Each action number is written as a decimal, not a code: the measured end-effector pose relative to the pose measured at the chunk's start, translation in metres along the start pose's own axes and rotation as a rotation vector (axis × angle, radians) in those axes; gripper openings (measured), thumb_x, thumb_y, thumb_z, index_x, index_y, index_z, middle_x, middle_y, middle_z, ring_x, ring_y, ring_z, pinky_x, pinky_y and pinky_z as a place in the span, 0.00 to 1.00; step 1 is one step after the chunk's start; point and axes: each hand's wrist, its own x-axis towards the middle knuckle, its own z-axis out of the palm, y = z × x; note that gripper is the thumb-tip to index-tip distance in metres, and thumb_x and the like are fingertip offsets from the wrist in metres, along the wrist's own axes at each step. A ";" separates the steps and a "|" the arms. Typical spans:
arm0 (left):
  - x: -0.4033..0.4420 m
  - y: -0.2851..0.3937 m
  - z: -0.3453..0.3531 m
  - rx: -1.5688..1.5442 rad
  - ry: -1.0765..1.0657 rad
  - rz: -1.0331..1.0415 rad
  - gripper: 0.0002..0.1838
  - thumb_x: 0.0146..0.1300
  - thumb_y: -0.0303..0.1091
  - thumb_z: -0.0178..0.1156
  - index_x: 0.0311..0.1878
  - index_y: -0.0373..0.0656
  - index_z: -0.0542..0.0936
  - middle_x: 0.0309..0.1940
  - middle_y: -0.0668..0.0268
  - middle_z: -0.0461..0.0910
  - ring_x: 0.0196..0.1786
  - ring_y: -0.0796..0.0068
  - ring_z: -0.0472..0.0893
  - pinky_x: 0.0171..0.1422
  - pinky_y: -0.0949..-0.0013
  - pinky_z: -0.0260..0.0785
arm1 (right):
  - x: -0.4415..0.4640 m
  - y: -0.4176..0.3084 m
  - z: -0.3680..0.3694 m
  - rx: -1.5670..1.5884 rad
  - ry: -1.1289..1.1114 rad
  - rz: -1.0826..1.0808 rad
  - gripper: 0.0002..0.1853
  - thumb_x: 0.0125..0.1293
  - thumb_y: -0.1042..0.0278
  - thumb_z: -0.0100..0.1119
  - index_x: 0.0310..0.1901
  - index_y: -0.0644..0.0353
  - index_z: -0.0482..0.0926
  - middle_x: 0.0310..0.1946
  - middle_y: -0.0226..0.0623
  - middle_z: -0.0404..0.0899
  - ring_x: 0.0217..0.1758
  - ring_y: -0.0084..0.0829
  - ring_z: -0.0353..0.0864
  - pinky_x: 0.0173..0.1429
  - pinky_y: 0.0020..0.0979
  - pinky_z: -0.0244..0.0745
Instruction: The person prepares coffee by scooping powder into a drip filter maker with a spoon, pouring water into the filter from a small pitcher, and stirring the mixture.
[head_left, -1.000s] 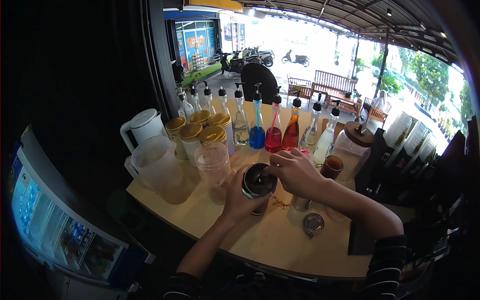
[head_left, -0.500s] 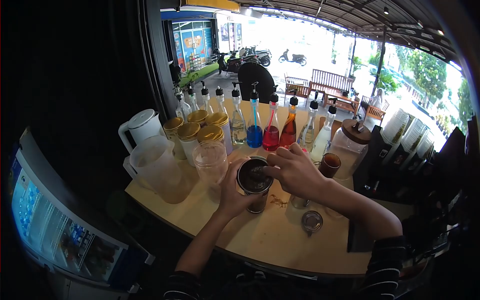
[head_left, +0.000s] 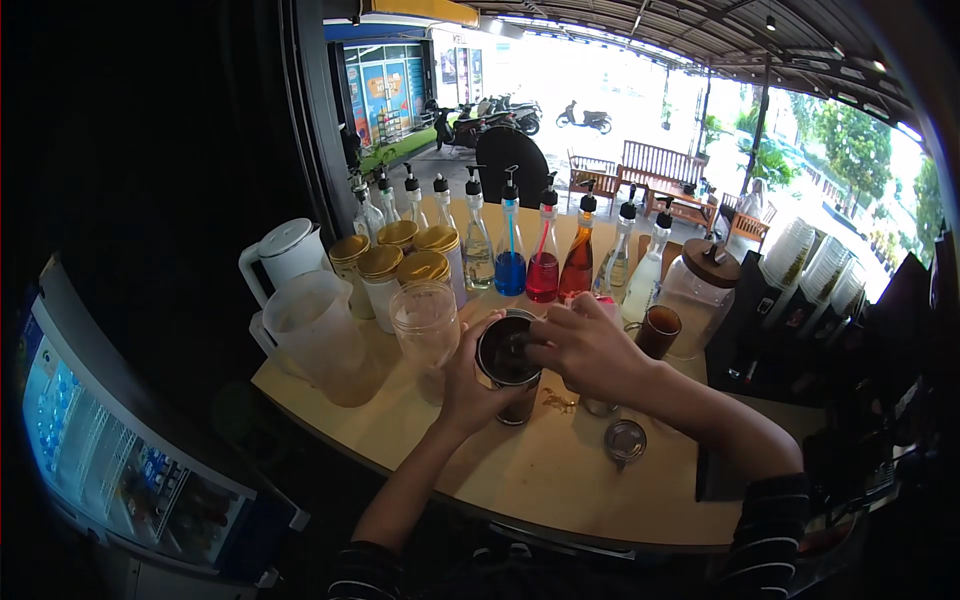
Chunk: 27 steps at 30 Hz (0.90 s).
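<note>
My left hand [head_left: 470,385] wraps round a tall metal-rimmed glass container [head_left: 514,402], tilted so that its open mouth faces me. Dark liquid [head_left: 505,350] shows inside. My right hand [head_left: 590,345] is closed in a pinch over the rim, on what looks like a spoon [head_left: 519,345] dipping into the liquid; its handle is mostly hidden by my fingers. A small round metal lid [head_left: 625,440] lies on the table to the right. Brown spills [head_left: 558,402] mark the wood beside the container. Just left of my left hand stands a clear plastic jar [head_left: 424,330].
Pump-topped syrup bottles [head_left: 543,265] line the back of the table [head_left: 560,480]. Gold-lidded jars [head_left: 424,267], a frosted pitcher [head_left: 318,340] and a white kettle [head_left: 290,255] stand left. A brown mug [head_left: 660,332], wooden-lidded jar [head_left: 704,290] and stacked cups [head_left: 795,255] are right.
My right hand has shifted slightly to the left over the container's mouth, and the spoon in the liquid has moved. The left hand keeps its hold, with the container nearly in place.
</note>
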 end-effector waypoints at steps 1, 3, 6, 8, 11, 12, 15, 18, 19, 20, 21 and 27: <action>0.001 -0.001 -0.001 0.013 0.016 0.039 0.48 0.36 0.35 0.78 0.63 0.41 0.65 0.62 0.57 0.71 0.65 0.61 0.72 0.77 0.56 0.49 | 0.000 0.000 -0.001 -0.003 0.001 -0.002 0.06 0.51 0.66 0.60 0.32 0.51 0.81 0.40 0.25 0.75 0.47 0.24 0.73 0.51 0.32 0.63; 0.001 0.003 -0.003 0.038 0.017 0.042 0.47 0.36 0.34 0.78 0.63 0.41 0.65 0.61 0.57 0.71 0.64 0.61 0.72 0.74 0.57 0.54 | -0.003 -0.002 -0.001 -0.112 0.088 -0.102 0.06 0.51 0.67 0.60 0.32 0.51 0.80 0.40 0.25 0.75 0.48 0.23 0.72 0.53 0.33 0.64; 0.002 0.006 -0.006 0.067 0.010 0.053 0.47 0.37 0.34 0.78 0.63 0.40 0.65 0.59 0.56 0.71 0.63 0.60 0.73 0.69 0.59 0.63 | -0.007 0.003 -0.005 -0.215 0.122 -0.082 0.13 0.50 0.66 0.61 0.40 0.54 0.80 0.41 0.26 0.74 0.47 0.25 0.73 0.53 0.36 0.67; 0.002 0.009 -0.006 0.069 0.004 0.062 0.46 0.37 0.34 0.78 0.63 0.40 0.65 0.58 0.56 0.70 0.63 0.60 0.73 0.66 0.60 0.66 | -0.010 0.001 0.001 -0.264 0.119 -0.135 0.14 0.50 0.66 0.60 0.41 0.55 0.79 0.41 0.26 0.75 0.47 0.25 0.73 0.51 0.35 0.67; 0.003 0.011 -0.006 0.092 -0.013 0.054 0.45 0.38 0.35 0.77 0.62 0.40 0.65 0.58 0.55 0.71 0.63 0.60 0.72 0.67 0.60 0.65 | -0.012 -0.006 0.002 -0.270 0.115 -0.174 0.11 0.50 0.67 0.59 0.37 0.56 0.78 0.39 0.27 0.73 0.46 0.24 0.73 0.49 0.32 0.68; 0.002 0.012 -0.005 0.076 -0.016 0.048 0.46 0.39 0.34 0.77 0.63 0.40 0.65 0.59 0.55 0.70 0.64 0.60 0.72 0.68 0.60 0.64 | -0.012 -0.008 0.000 -0.223 0.114 -0.162 0.07 0.50 0.67 0.59 0.31 0.56 0.77 0.36 0.27 0.72 0.47 0.24 0.73 0.49 0.30 0.67; 0.001 0.009 -0.001 0.036 -0.025 0.043 0.46 0.40 0.34 0.77 0.64 0.40 0.63 0.61 0.55 0.69 0.65 0.60 0.71 0.70 0.61 0.63 | -0.011 -0.004 -0.006 -0.247 0.151 -0.114 0.07 0.50 0.66 0.59 0.31 0.56 0.77 0.36 0.27 0.72 0.46 0.24 0.73 0.48 0.30 0.68; 0.001 0.008 -0.001 -0.026 -0.046 0.031 0.46 0.41 0.32 0.77 0.64 0.40 0.62 0.63 0.54 0.68 0.66 0.60 0.70 0.71 0.62 0.62 | -0.014 -0.009 0.000 -0.236 0.130 -0.214 0.07 0.50 0.66 0.59 0.32 0.56 0.78 0.37 0.26 0.73 0.46 0.24 0.73 0.48 0.31 0.68; 0.002 0.009 -0.001 -0.071 -0.073 0.019 0.46 0.41 0.32 0.76 0.65 0.40 0.62 0.64 0.54 0.67 0.66 0.61 0.70 0.71 0.62 0.62 | -0.013 -0.008 -0.002 -0.236 0.131 -0.215 0.07 0.50 0.66 0.59 0.32 0.56 0.78 0.37 0.26 0.73 0.46 0.24 0.73 0.48 0.31 0.68; 0.002 0.009 -0.001 -0.071 -0.074 0.019 0.46 0.41 0.32 0.76 0.65 0.40 0.62 0.64 0.54 0.67 0.66 0.61 0.70 0.71 0.62 0.62 | -0.012 -0.007 -0.006 -0.290 0.149 -0.216 0.08 0.50 0.65 0.59 0.32 0.56 0.78 0.37 0.26 0.73 0.45 0.23 0.73 0.48 0.30 0.68; 0.003 0.010 -0.002 -0.070 -0.083 0.012 0.46 0.41 0.31 0.76 0.64 0.41 0.62 0.64 0.55 0.67 0.66 0.62 0.70 0.71 0.62 0.62 | -0.011 -0.006 -0.009 -0.344 0.166 -0.216 0.08 0.50 0.65 0.59 0.32 0.56 0.78 0.37 0.26 0.73 0.44 0.23 0.73 0.48 0.30 0.68; 0.004 0.013 -0.002 -0.071 -0.104 0.012 0.46 0.40 0.31 0.76 0.63 0.41 0.62 0.63 0.56 0.68 0.66 0.63 0.70 0.70 0.63 0.63 | -0.016 -0.011 0.005 -0.234 0.102 -0.213 0.16 0.51 0.66 0.58 0.43 0.58 0.79 0.39 0.28 0.73 0.41 0.24 0.73 0.44 0.30 0.66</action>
